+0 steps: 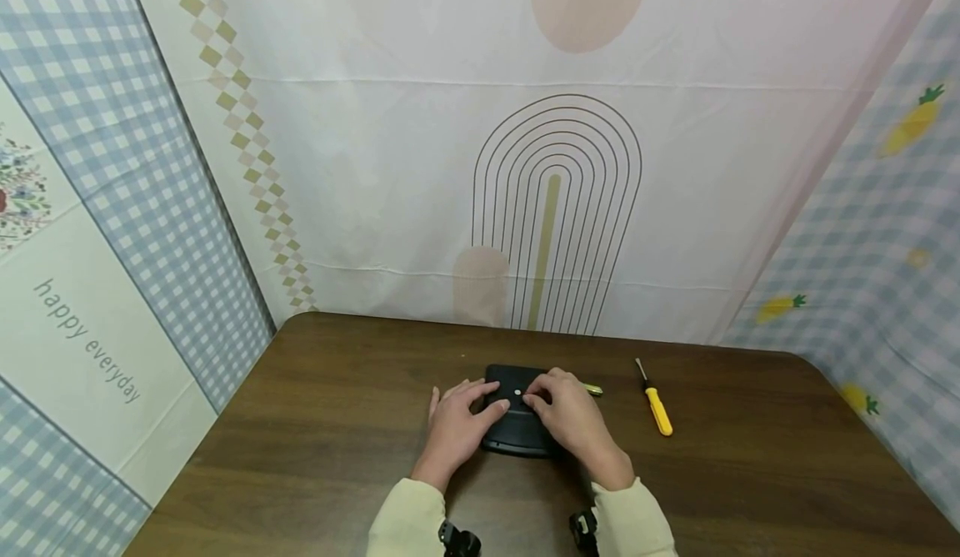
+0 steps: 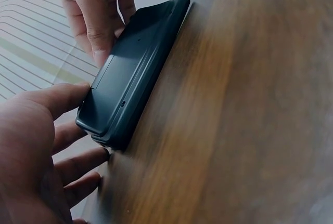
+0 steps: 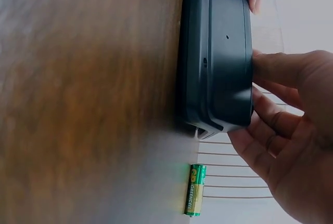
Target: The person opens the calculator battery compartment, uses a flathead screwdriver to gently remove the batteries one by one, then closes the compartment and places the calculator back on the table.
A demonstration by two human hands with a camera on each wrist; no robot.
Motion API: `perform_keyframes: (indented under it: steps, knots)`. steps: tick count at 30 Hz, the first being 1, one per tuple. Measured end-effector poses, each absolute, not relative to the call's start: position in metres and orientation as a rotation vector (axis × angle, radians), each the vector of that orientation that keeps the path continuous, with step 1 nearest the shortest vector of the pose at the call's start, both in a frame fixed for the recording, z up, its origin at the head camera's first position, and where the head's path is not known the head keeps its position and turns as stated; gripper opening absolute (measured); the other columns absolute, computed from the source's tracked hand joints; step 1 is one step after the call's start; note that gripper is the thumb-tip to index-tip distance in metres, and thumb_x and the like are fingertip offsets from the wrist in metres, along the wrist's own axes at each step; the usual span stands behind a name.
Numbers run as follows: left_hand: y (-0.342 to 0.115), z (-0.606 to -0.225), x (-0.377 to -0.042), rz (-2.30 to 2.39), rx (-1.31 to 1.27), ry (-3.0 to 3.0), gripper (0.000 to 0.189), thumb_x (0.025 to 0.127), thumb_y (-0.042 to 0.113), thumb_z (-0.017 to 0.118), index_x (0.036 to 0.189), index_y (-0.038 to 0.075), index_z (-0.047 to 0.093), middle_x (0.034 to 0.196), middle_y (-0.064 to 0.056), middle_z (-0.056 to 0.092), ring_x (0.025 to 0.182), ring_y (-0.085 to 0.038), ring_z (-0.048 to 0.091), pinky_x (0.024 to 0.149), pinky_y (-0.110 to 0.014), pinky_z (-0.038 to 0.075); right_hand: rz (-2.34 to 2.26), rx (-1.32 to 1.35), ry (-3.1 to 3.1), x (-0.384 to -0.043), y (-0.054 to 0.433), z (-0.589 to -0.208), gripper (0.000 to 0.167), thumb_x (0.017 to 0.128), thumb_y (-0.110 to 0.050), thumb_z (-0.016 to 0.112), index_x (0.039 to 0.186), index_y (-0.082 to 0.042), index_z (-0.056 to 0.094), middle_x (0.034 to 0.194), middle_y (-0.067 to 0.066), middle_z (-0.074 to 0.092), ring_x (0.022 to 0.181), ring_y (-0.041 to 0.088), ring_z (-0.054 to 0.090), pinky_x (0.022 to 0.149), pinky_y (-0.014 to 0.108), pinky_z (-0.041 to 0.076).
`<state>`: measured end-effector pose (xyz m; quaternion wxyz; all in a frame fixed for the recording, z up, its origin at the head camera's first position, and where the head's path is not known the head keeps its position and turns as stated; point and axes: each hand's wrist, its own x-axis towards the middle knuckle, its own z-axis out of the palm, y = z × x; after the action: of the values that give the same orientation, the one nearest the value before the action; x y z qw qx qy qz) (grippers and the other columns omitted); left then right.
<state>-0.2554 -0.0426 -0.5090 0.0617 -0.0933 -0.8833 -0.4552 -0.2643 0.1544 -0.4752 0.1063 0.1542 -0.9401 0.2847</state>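
A flat black plastic device (image 1: 517, 436) with a panel seam and small screw holes lies on the table between both hands. A small round white spot (image 1: 517, 392) shows on its top. My left hand (image 1: 459, 424) is at its left side, thumb and index finger (image 1: 491, 386) resting on top, the other fingers spread beside the edge. From the right, my right hand (image 1: 572, 415) reaches over the device, fingers bent and thumb and index tips close together at its surface beside the white spot. I cannot tell whether something small is pinched there.
A green and pale gold battery (image 3: 195, 190) lies just past the device's right side, partly behind my right hand in the head view. Farther right lies a screwdriver (image 1: 657, 407) with a yellow handle. The brown table (image 1: 337, 390) meets a patterned cloth (image 1: 375, 165) at its back.
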Motion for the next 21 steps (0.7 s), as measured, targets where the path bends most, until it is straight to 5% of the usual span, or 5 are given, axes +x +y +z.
perform_keyframes:
  steps: [21]
  knots:
    - [-0.0401, -0.5045, -0.2536, -1.364, -0.261, -2.690, 0.045, 0.100, 0.039, 0.073, 0.136, 0.012, 0.074, 0.145, -0.015, 0.065, 0.144, -0.040, 0.049, 0.122, -0.074, 0.007, 0.860, 0.362, -2.783, -0.2624, 0.1517, -0.4708, 0.008, 0.091, -0.008, 0.085, 0.090, -0.010, 0.077, 0.087, 0.000, 0.064, 0.082, 0.018, 0.059, 0.076, 0.042, 0.055]
